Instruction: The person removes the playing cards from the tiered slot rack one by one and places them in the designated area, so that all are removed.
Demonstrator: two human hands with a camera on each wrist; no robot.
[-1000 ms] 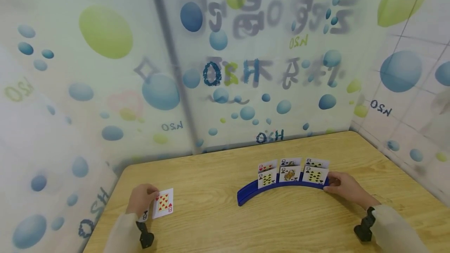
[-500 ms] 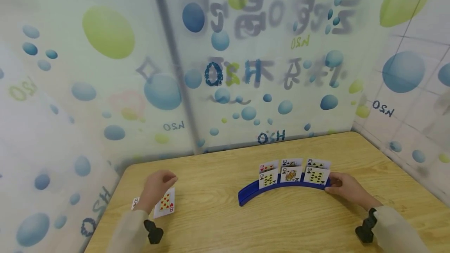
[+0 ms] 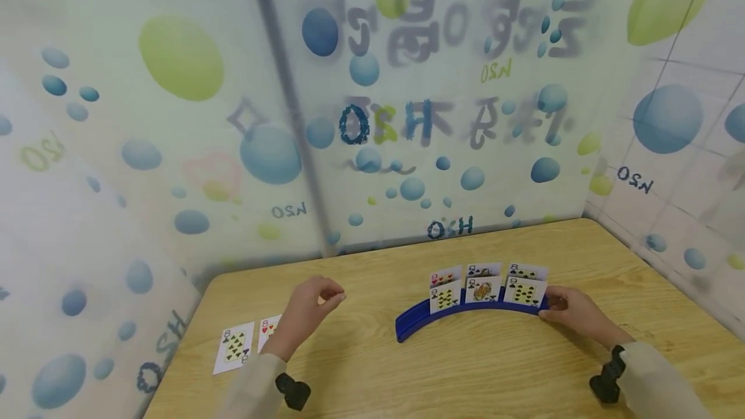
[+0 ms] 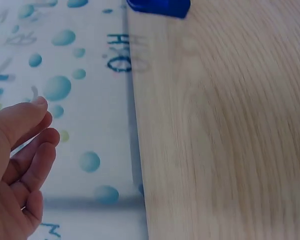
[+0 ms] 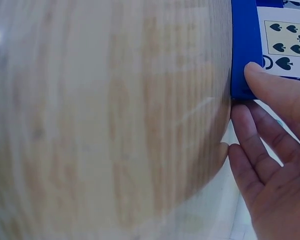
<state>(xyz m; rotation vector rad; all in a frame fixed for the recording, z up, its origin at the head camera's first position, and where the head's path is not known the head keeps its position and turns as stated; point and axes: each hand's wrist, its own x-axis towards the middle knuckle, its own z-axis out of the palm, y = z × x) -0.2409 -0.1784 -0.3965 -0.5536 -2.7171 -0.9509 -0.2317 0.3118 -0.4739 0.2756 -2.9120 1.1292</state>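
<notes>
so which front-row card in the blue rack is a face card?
The middle front card, printed with a figure; the left front card and right front card show only pips.

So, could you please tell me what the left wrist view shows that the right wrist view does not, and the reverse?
Only the left wrist view shows the left hand, which holds nothing, and the H2O lettering.

Only the right wrist view shows the right hand, its thumb on the end of the rack, and a spade card.

Both show the table and part of the rack, but at opposite ends of it.
</notes>
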